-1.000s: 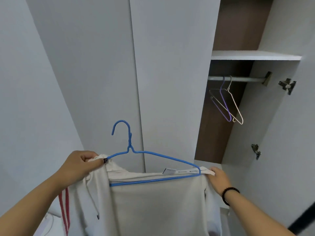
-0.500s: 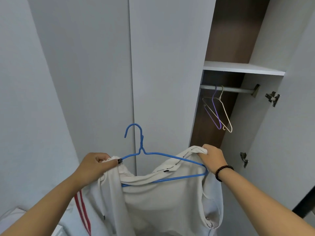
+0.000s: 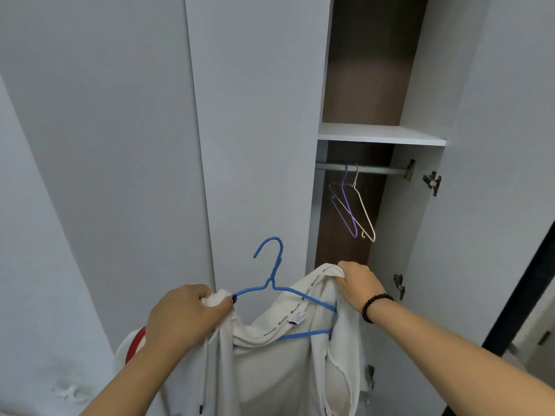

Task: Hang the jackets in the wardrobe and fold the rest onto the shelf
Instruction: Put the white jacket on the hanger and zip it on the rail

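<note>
Now, from the head camera, we see the open wardrobe [image 3: 369, 85] and we place everything relative to it. Both hands are in front of its lower part and hold one white jacket [image 3: 279, 370]. The left hand [image 3: 186, 316] is before the closed door [image 3: 258, 115], its fingers curled tight around a bunch of the white cloth at the left end of a blue hanger [image 3: 277, 291]. The right hand [image 3: 357, 283] is just below the open compartment; it grips the other shoulder of the jacket and lifts this cloth above the right arm of the hanger. This wrist carries a bracelet of dark beads [image 3: 375, 306]. The hanger is partly inside the neck of the jacket, and its hook stands up in front of the closed door. Inside the wardrobe, a white shelf [image 3: 381, 134] lies above a metal rail [image 3: 375, 169]. On the rail hang a purple hanger [image 3: 347, 211] and a white hanger [image 3: 365, 213], close together.
</note>
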Tool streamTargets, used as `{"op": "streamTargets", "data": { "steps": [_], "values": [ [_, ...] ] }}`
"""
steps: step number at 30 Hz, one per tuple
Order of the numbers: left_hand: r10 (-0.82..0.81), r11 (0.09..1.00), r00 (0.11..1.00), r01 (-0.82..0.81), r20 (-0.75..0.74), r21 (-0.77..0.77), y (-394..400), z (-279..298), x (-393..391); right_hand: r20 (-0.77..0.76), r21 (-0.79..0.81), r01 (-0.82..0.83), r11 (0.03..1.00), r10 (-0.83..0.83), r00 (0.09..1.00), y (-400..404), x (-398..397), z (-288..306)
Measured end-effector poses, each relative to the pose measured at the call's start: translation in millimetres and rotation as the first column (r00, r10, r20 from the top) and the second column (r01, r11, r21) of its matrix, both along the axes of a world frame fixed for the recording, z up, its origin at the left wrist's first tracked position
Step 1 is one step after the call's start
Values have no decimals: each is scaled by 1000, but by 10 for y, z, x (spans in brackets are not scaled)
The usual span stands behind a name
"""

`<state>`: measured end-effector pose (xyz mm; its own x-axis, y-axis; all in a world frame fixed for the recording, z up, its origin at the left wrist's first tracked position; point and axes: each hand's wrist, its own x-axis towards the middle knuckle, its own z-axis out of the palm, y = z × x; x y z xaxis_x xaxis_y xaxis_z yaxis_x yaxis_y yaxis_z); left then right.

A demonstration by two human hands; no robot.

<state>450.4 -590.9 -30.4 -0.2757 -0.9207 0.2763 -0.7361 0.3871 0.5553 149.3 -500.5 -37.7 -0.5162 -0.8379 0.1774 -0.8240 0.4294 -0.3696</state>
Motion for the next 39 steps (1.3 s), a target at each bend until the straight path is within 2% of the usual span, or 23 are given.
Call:
{"op": "streamTargets", "data": {
  "steps": [4, 7, 10, 13, 18, 20, 22, 24, 26, 28, 32, 35, 37, 39],
  "values": [
    [51, 995, 993, -42, 102, -85, 187, -101, -314, -132, -15, 15, 1000, -17, 991, 71, 52, 7],
    [35, 997, 995, -28, 93, -73, 256, -188, -468, -2, -68, 53, 996, -53, 999, 65, 60, 71],
    [22, 999, 1000, -22, -9, 36, 273, -229, -589, 184, -178, 98, 979, -65, 981, 22, 136, 169],
    [29, 991, 987, -8, -160, 135, 244, -226, -653, 237, -241, 91, 966, -32, 971, 17, 263, 277],
    [109, 971, 908, -11, -404, 238, 68, -112, -616, 262, -353, -156, 922, 258, 930, 233, 384, 236],
    [108, 963, 877, 26, -469, 269, 17, -69, -607, 238, -422, -76, 903, 191, 952, 319, 313, 179],
    [88, 960, 856, 64, -510, 273, -8, -21, -638, 255, -512, 108, 852, 31, 966, 357, 214, 179],
    [58, 959, 842, 103, -536, 265, -11, 35, -693, 453, -499, 232, 835, 23, 891, 367, 123, 255],
    [35, 961, 843, 118, -537, 248, 8, 100, -755, 579, -412, 193, 891, 92, 810, 379, 102, 339],
    [22, 972, 863, 100, -504, 213, 56, 161, -815, 540, -420, 153, 895, 111, 835, 388, 107, 392],
    [32, 991, 892, 32, -451, 133, 226, 280, -916, 270, -395, 38, 918, 76, 960, 424, 348, 519],
    [29, 996, 897, 9, -441, 85, 322, 342, -924, 145, -355, -78, 932, 137, 980, 526, 507, 643],
    [3, 999, 885, 22, -466, 50, 361, 386, -889, 179, -473, -35, 880, 135, 975, 618, 462, 766],
    [-32, 999, 874, 46, -485, 18, 388, 409, -844, 313, -654, 150, 742, 85, 946, 718, 351, 932]
  ]
}}
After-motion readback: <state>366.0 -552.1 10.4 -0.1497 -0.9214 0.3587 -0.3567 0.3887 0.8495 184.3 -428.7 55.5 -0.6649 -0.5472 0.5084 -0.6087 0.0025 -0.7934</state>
